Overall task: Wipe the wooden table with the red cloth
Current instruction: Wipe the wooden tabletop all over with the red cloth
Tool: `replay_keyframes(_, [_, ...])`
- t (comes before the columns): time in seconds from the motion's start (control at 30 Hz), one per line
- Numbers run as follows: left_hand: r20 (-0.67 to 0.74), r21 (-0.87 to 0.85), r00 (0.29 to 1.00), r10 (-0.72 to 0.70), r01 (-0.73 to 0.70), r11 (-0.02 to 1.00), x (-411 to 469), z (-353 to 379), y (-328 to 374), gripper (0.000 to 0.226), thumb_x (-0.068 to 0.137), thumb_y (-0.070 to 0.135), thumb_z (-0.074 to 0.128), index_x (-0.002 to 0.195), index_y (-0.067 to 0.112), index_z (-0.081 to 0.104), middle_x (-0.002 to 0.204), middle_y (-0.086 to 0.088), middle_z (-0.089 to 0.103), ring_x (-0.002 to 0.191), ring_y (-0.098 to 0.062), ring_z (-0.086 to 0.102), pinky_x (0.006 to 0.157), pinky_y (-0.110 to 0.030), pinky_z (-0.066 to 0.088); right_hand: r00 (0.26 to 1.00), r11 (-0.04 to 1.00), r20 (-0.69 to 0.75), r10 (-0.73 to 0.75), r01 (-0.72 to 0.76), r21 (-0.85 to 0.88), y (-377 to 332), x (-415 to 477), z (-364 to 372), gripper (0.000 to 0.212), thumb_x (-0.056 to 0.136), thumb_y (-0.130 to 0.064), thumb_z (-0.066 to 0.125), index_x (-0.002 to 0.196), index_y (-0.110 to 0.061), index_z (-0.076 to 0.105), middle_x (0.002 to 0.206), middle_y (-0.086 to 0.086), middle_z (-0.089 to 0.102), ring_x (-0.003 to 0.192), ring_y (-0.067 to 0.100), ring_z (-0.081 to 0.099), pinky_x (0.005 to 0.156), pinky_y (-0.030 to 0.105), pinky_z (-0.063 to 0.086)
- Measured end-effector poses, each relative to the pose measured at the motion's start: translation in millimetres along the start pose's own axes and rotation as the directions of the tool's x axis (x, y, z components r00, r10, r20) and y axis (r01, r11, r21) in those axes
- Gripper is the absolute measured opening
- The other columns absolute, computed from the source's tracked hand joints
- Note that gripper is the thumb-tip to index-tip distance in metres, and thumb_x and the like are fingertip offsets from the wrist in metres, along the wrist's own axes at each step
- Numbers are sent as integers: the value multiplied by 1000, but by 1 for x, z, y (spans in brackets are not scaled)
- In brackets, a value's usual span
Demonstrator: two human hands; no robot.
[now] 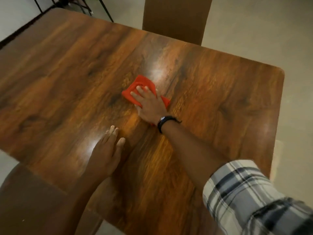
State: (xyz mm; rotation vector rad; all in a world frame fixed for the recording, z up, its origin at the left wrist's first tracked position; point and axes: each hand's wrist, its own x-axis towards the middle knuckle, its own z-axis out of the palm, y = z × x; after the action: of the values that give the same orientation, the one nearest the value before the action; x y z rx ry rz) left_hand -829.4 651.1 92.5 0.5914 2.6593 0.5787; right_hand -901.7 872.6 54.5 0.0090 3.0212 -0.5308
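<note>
Nearest me, at the near left corner, a dark brown chair seat (30,200) is tucked against the glossy, dark-grained wooden table (59,65). Just past the near edge the left hand (106,150) lies palm down on the bare wood, fingers straight and together, gripping nothing; I take it to be propping the person as they lean in. From the lower right a rolled-up blue and white plaid sleeve (250,197) gives way to a bare forearm with a black wristband (165,123). Beyond the band, the right hand (149,104) is spread flat on the crumpled red cloth (142,83), fingers splayed and pressing it onto the wood rather than clutching it, near the middle of the tabletop and touching it. The picture is smeared around the arms, so the stroke looks to be under way. I would say the wiping is somewhere mid-job: no crumbs or wet streaks show anywhere, only lamp glare, so I cannot tell which parts are already done. The far left stretch and the right end lie well apart from the cloth. Farthest off, a tall brown chair back (176,17) stands at the far edge.
</note>
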Motion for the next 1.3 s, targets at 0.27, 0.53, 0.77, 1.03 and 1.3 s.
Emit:
replay_keyframes(0.27, [-67, -155, 998, -17, 7, 988, -127, 6, -22, 37, 104, 43, 27, 106, 16, 53, 102, -4, 58, 97, -27, 56, 89, -48, 48, 982, 982, 71, -175, 169, 86, -133, -169, 58, 57, 97, -33, 43, 152, -32, 27, 163, -4, 15, 150, 23, 9, 120, 51, 2])
replay_keyframes(0.53, [182, -32, 983, 11, -5, 999, -208, 30, -5, 55, 104, 43, 25, 153, 19, 28, 162, 2, 19, 151, -15, 11, 122, -40, 11, 973, 970, -57, 224, -217, 109, -35, -281, 32, 59, 99, -26, 42, 153, -34, 21, 163, -5, 11, 151, 22, 9, 120, 51, 5])
replay_keyframes(0.77, [284, 12, 955, 80, -87, 996, -238, 40, 9, 57, 103, 49, 21, 154, 24, 25, 163, 4, 16, 151, -15, 8, 122, -45, 9, 930, 926, -38, 366, -361, 110, -70, -338, 41, 53, 104, -32, 35, 154, -35, 17, 164, -4, 5, 151, 23, 3, 119, 51, 0])
replay_keyframes(1.03, [324, 39, 940, 105, -124, 992, -254, 41, 1, 58, 104, 48, 22, 155, 22, 23, 164, 2, 16, 152, -14, 8, 121, -43, 8, 979, 981, -55, 194, -194, 12, -57, -439, 59, 57, 96, -44, 24, 152, -42, 14, 162, -11, 10, 150, 17, 10, 120, 51, 17])
replay_keyframes(1.3, [224, 70, 972, 70, -88, 994, -232, 44, -12, 61, 103, 49, 18, 157, 20, 10, 165, -1, -2, 151, -15, -11, 122, -42, -4, 727, 755, -210, 654, -644, 122, -94, -403, 70, 60, 93, -40, 30, 146, -15, 42, 151, 17, 40, 137, 42, 39, 109, 65, 24])
